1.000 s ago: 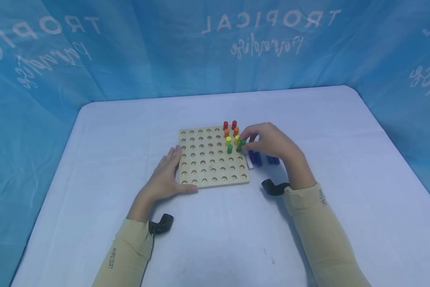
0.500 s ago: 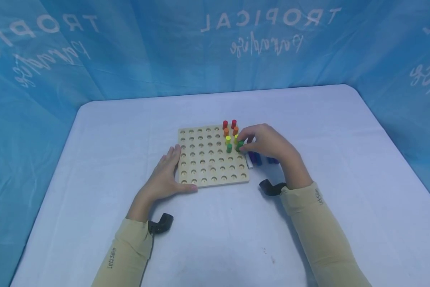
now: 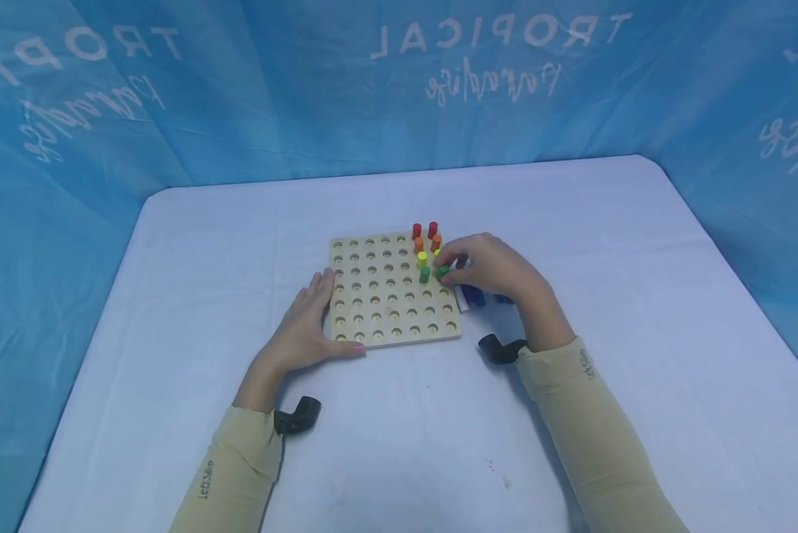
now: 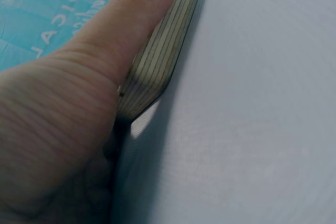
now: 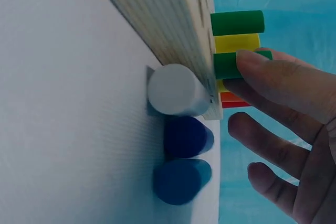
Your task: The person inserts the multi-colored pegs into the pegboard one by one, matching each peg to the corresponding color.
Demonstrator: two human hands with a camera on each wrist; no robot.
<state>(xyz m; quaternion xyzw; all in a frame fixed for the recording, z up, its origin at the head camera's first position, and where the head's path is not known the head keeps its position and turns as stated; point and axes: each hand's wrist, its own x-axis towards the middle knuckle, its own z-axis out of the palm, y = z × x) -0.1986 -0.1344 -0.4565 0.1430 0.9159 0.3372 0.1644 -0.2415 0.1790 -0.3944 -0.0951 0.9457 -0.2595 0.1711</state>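
Observation:
A wooden pegboard (image 3: 412,339) with rows of round holes lies on the white table. My left hand (image 3: 299,329) rests at its near left corner, fingers straight along the left side and thumb along the front edge (image 4: 163,51). At the board's right side my right hand (image 3: 492,266) pinches a green peg (image 5: 226,65) between thumb and index finger; the peg stands upright at a hole. Another green peg (image 3: 425,275) stands to its left. Behind them are pairs of yellow (image 3: 422,259), orange (image 3: 419,244) and red pegs (image 3: 417,231), one yellow partly covered by my fingers.
Loose pegs lie on the table right of the board: a white peg (image 5: 173,90) against its side, then a dark blue one (image 5: 184,137) and a lighter blue one (image 5: 178,182). More blue pegs (image 3: 504,299) are partly under my right wrist. A blue printed curtain (image 3: 399,111) hangs behind.
My right hand has moved slightly left and down with the green peg, which has gone from tilted to upright and sits lower. My left hand and the board have stayed in place.

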